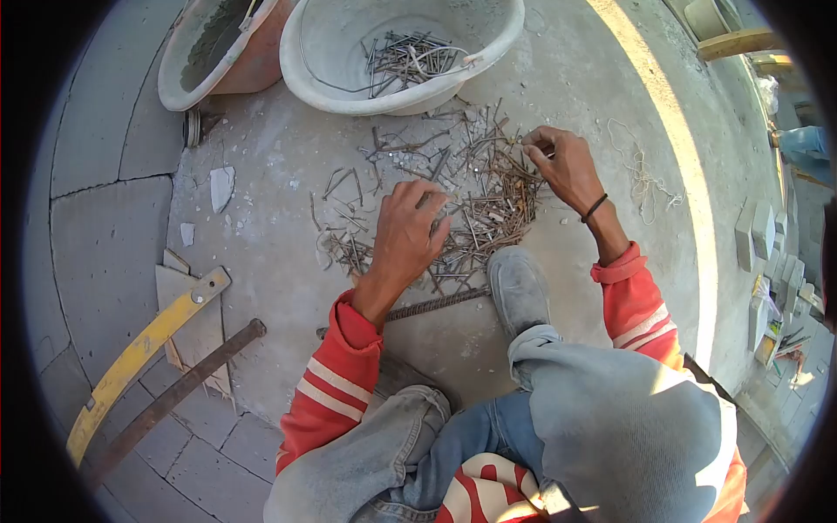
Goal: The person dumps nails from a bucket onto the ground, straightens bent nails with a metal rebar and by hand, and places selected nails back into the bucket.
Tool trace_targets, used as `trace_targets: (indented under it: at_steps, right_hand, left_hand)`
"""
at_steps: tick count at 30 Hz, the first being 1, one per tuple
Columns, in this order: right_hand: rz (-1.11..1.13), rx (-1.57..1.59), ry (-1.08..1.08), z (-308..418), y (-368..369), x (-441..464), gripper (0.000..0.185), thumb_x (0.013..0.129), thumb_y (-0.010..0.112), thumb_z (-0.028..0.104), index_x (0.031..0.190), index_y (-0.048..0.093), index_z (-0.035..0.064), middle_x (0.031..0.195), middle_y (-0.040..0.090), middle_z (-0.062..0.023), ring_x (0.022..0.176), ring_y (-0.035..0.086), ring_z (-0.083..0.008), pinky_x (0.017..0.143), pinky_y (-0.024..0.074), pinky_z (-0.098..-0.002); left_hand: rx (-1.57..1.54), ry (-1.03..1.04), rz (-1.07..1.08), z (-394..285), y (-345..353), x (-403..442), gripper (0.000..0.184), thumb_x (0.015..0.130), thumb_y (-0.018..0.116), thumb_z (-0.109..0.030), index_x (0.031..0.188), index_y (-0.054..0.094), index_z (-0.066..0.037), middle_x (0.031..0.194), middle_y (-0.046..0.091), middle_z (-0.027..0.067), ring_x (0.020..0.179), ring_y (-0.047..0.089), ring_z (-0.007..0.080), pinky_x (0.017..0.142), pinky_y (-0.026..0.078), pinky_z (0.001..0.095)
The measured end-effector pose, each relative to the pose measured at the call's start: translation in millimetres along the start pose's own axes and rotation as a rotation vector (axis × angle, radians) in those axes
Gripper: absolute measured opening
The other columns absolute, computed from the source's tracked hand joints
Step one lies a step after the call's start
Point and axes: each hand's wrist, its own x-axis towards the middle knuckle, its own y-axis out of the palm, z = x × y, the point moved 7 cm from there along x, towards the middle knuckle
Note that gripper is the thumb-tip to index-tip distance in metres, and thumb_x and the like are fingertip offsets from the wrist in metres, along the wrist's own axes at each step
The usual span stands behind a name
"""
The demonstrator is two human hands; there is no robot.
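Rusty nails (501, 205) lie in a loose pile on the concrete floor in front of the person. Above the pile's left part is my left hand (408, 228), its fingers apart and nothing visible between them. At the pile's upper right edge, my right hand (562, 164) has its thumb and index finger pinched together; whatever may be between the tips is too small to name. A whitish basin (401, 103) beyond the pile holds more nails (414, 57). A ribbed steel bar (436, 304) lies along the near side of the pile.
A second bucket (235, 78) stands at the upper left. At the left are a yellow curved metal strip (144, 344) and a rusty bar (179, 390). Tangled string (643, 179) lies right of the pile. Blocks (763, 231) sit far right, near another person's leg (802, 139).
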Motion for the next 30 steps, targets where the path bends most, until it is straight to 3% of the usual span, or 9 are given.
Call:
trace_targets:
  at_steps: [5,7,10,12,17,20,22,25,30]
  right_hand:
    - [-0.113,-0.186,-0.121,-26,43,-34,0.023,0.091,0.073,0.016,0.106,0.071,-0.0013,0.092,0.074,-0.0212,0.086,0.071,-0.0431,0.079,0.0562,-0.0503]
    - [0.042,-0.176,0.016,-32,53,-34,0.023,0.091,0.073,0.019,0.104,0.068,0.0002,0.097,0.072,-0.0229,0.089,0.069,-0.0458,0.08,0.0544,-0.0544]
    - [0.154,-0.148,0.122,-40,55,-29,0.02,0.091,0.071,0.019,0.098,0.068,0.0008,0.103,0.072,-0.0241,0.093,0.069,-0.0461,0.081,0.0548,-0.0537]
    - [0.123,-0.137,0.121,-41,51,-30,0.018,0.09,0.07,0.018,0.096,0.067,0.0009,0.101,0.071,-0.0241,0.092,0.069,-0.046,0.08,0.0546,-0.0542]
    - [0.047,-0.337,0.132,-33,35,-37,0.016,0.087,0.07,0.014,0.098,0.069,0.003,0.097,0.069,-0.0197,0.09,0.068,-0.0429,0.08,0.0544,-0.0531]
    - [-0.158,-0.239,-0.044,-2,25,-30,0.018,0.086,0.069,0.013,0.103,0.072,0.0075,0.094,0.066,-0.0142,0.092,0.067,-0.0383,0.081,0.0545,-0.0491]
    - [0.059,-0.182,-0.35,10,48,-18,0.021,0.088,0.068,0.014,0.108,0.074,0.0127,0.101,0.065,-0.01,0.102,0.063,-0.0331,0.087,0.0527,-0.0455]
    - [0.162,-0.368,-0.422,8,67,-3,0.021,0.09,0.067,0.018,0.109,0.074,0.0147,0.109,0.064,-0.0093,0.11,0.061,-0.0304,0.091,0.0503,-0.0454]
    - [0.29,-0.553,-0.406,3,70,0,0.019,0.091,0.066,0.021,0.108,0.072,0.0133,0.114,0.064,-0.01,0.116,0.059,-0.0285,0.095,0.0487,-0.0457]
  left_hand:
    - [0.179,-0.074,0.051,10,29,-9,0.025,0.084,0.078,-0.014,0.107,0.074,-0.005,0.119,0.061,0.009,0.116,0.055,0.0323,0.096,0.043,0.0453]
    - [0.207,-0.114,0.072,12,29,-9,0.025,0.085,0.077,-0.015,0.107,0.073,-0.005,0.122,0.06,0.0086,0.117,0.054,0.0325,0.096,0.042,0.0453]
    - [0.125,-0.144,-0.006,13,19,-5,0.023,0.085,0.076,-0.013,0.107,0.074,-0.004,0.114,0.063,0.0103,0.109,0.058,0.0331,0.091,0.045,0.0442]
    - [-0.155,-0.185,-0.044,16,17,-5,0.021,0.086,0.075,-0.011,0.105,0.074,-0.004,0.103,0.065,0.0127,0.097,0.06,0.0343,0.085,0.048,0.0431]
    - [-0.081,-0.123,-0.05,12,22,-11,0.023,0.086,0.074,-0.009,0.108,0.073,-0.003,0.097,0.065,0.0143,0.091,0.06,0.0351,0.083,0.05,0.0428]
    - [0.03,-0.09,0.022,10,34,-14,0.027,0.086,0.075,-0.011,0.112,0.072,-0.004,0.101,0.063,0.0134,0.096,0.059,0.034,0.086,0.049,0.044]
    - [0.089,-0.061,0.035,4,38,-15,0.029,0.087,0.075,-0.013,0.114,0.071,-0.004,0.102,0.061,0.0128,0.099,0.058,0.0334,0.087,0.048,0.0449]
    - [0.205,-0.045,0.063,1,36,-19,0.03,0.087,0.077,-0.016,0.113,0.07,-0.004,0.103,0.057,0.0112,0.102,0.055,0.0323,0.085,0.045,0.0464]
    - [0.218,-0.139,-0.011,12,26,-27,0.022,0.085,0.079,-0.019,0.098,0.071,-0.003,0.101,0.057,0.0095,0.099,0.055,0.0312,0.08,0.043,0.0454]
